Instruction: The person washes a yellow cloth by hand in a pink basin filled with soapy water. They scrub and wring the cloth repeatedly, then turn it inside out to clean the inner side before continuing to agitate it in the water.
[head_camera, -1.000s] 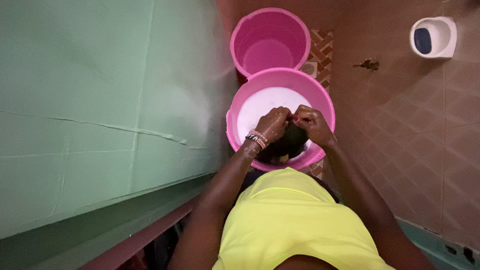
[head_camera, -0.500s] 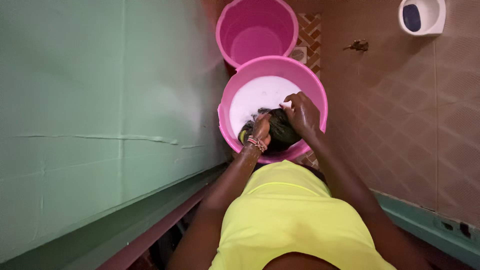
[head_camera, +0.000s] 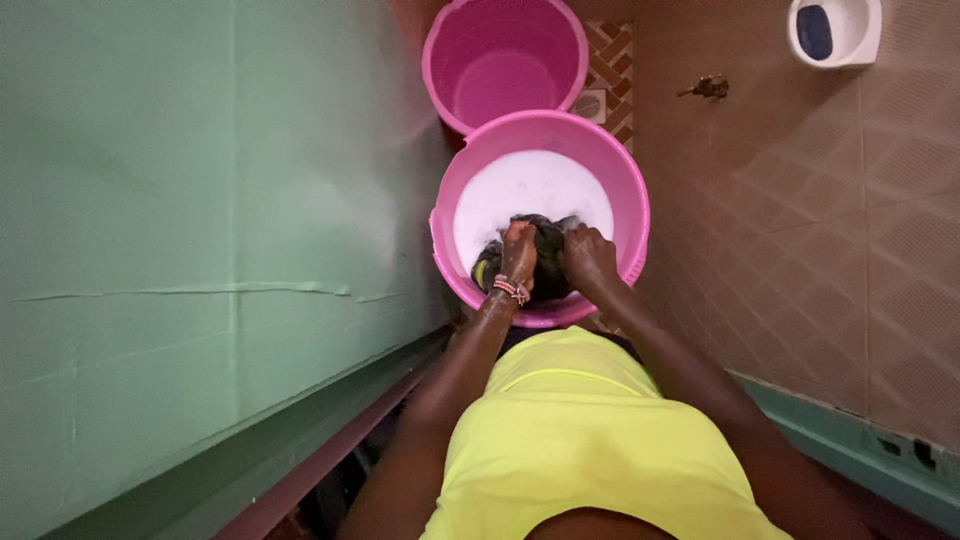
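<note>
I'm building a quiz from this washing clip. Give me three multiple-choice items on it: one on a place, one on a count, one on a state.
1. Where is the dark cloth?
A. in the near pink basin
B. on the floor
C. in the far tub

2. How many pink tubs show?
A. one
B. two
C. three

3. What are the hands doing?
A. hanging free
B. gripping the cloth
C. holding the tap

Key: 1 A, it lies in the near pink basin, in white suds. 2 B, the far tub stands behind. 3 B, left hand and right hand clench it.
</note>
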